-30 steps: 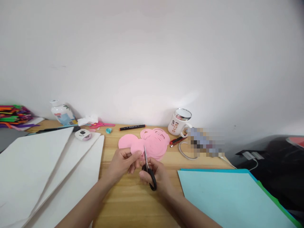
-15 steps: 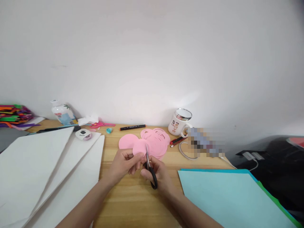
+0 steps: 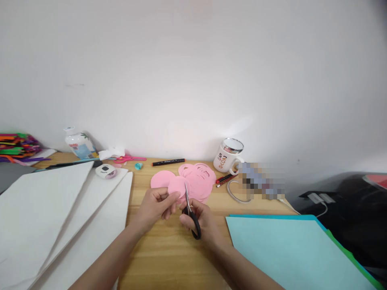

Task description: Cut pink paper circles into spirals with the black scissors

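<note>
Between thumb and fingers, my left hand [image 3: 159,205] pinches a small round piece of pink paper [image 3: 176,186]. My right hand [image 3: 201,219] grips black-handled scissors [image 3: 192,221], their blades pointing up along the right edge of that paper. Whether the blades are fully closed I cannot make out. Just behind lies a pile of pink paper cut-outs [image 3: 201,179], some with slits in them. A larger pink paper circle [image 3: 161,178] rests to the left of the pile, partly covered by the held piece.
White sheets [image 3: 60,217] cover the left side, with a white device [image 3: 105,171] on them. Pink scissors [image 3: 133,158], a black marker [image 3: 168,162] and a white mug [image 3: 228,155] stand or lie along the wall. Light blue sheets [image 3: 281,245] are at the right.
The scissors and my right hand have turned very slightly at the paper's edge. My left hand still holds the paper, nearly in place.
</note>
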Action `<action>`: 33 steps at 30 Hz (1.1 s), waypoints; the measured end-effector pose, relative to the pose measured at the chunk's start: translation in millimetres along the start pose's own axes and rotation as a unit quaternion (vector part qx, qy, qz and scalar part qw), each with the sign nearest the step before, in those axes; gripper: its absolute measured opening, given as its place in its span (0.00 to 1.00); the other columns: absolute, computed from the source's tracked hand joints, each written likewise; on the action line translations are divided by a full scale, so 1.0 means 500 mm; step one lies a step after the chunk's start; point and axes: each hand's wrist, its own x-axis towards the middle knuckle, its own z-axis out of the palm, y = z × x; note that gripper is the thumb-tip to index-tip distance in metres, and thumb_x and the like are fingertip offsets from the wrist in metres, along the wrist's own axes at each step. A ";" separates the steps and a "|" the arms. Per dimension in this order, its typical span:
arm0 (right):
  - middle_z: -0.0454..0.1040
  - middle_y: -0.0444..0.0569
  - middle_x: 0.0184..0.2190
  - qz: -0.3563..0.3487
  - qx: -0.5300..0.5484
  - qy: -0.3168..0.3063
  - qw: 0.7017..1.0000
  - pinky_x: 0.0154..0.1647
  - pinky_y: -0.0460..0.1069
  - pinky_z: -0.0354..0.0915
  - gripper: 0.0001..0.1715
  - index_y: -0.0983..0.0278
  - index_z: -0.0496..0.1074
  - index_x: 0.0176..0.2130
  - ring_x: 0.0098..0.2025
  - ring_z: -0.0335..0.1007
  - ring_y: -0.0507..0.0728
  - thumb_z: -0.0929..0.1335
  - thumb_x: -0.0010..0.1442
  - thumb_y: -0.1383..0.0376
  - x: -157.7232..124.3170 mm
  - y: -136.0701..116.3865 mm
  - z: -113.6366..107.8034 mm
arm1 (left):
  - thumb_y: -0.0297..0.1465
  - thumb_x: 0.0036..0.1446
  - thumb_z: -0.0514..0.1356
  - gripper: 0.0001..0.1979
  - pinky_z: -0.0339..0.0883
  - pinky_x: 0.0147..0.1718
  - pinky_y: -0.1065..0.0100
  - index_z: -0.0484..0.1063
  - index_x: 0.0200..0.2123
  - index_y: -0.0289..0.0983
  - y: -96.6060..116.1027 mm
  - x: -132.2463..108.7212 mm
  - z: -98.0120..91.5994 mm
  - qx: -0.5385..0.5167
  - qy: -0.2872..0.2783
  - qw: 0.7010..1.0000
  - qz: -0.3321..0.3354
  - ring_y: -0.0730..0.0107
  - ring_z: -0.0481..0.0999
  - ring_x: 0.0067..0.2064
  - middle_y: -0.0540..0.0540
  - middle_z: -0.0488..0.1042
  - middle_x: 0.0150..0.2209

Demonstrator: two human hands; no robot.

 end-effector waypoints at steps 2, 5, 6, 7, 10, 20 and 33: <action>0.55 0.35 0.14 -0.001 -0.005 0.002 1.000 0.15 0.42 0.46 0.20 0.63 0.60 0.26 0.16 0.46 0.45 0.71 0.43 0.55 0.000 0.003 0.000 | 0.41 0.51 0.57 0.20 0.51 0.12 0.78 0.63 0.15 0.34 -0.001 0.000 -0.001 0.002 0.001 1.000 -0.001 0.82 0.60 0.12 0.53 0.66 0.12; 0.56 0.35 0.14 -0.002 -0.012 0.006 1.000 0.15 0.42 0.47 0.19 0.63 0.61 0.26 0.15 0.47 0.46 0.71 0.43 0.55 0.000 0.007 0.000 | 0.41 0.51 0.57 0.20 0.50 0.12 0.77 0.63 0.15 0.34 -0.003 0.001 -0.003 0.004 0.009 1.000 0.000 0.82 0.60 0.12 0.53 0.66 0.12; 0.57 0.35 0.14 0.001 -0.012 0.007 1.000 0.15 0.42 0.47 0.19 0.63 0.61 0.27 0.15 0.48 0.46 0.71 0.43 0.55 -0.001 0.007 0.000 | 0.40 0.51 0.57 0.20 0.50 0.12 0.78 0.63 0.14 0.34 -0.003 0.002 -0.003 0.004 0.012 1.000 0.001 0.82 0.60 0.12 0.53 0.66 0.12; 0.57 0.35 0.14 0.003 -0.010 0.008 1.000 0.15 0.42 0.47 0.20 0.63 0.61 0.28 0.15 0.48 0.46 0.71 0.43 0.55 -0.001 0.007 -0.001 | 0.40 0.51 0.57 0.20 0.50 0.12 0.78 0.63 0.14 0.34 -0.004 0.002 -0.003 0.003 0.015 1.000 0.002 0.82 0.60 0.13 0.53 0.65 0.12; 0.57 0.35 0.14 0.006 -0.005 0.008 1.000 0.15 0.42 0.48 0.20 0.63 0.62 0.27 0.15 0.49 0.46 0.72 0.42 0.55 -0.003 0.005 -0.001 | 0.40 0.51 0.58 0.20 0.50 0.13 0.77 0.62 0.14 0.34 -0.005 0.002 -0.004 0.003 0.023 1.000 0.006 0.82 0.60 0.13 0.54 0.65 0.12; 0.59 0.35 0.13 0.009 0.003 0.003 1.000 0.14 0.42 0.48 0.20 0.64 0.62 0.27 0.14 0.50 0.46 0.72 0.42 0.55 -0.001 0.011 -0.001 | 0.38 0.52 0.57 0.19 0.49 0.13 0.77 0.63 0.15 0.34 -0.010 0.006 -0.009 -0.026 0.048 0.998 0.030 0.83 0.59 0.13 0.54 0.64 0.13; 0.59 0.37 0.16 -0.003 0.009 -0.025 1.000 0.17 0.43 0.50 0.23 0.63 0.61 0.29 0.16 0.52 0.47 0.71 0.43 0.51 -0.001 0.021 0.001 | 0.42 0.50 0.57 0.21 0.50 0.12 0.77 0.64 0.13 0.34 0.003 -0.003 0.008 0.009 0.017 1.000 -0.002 0.82 0.58 0.12 0.54 0.61 0.09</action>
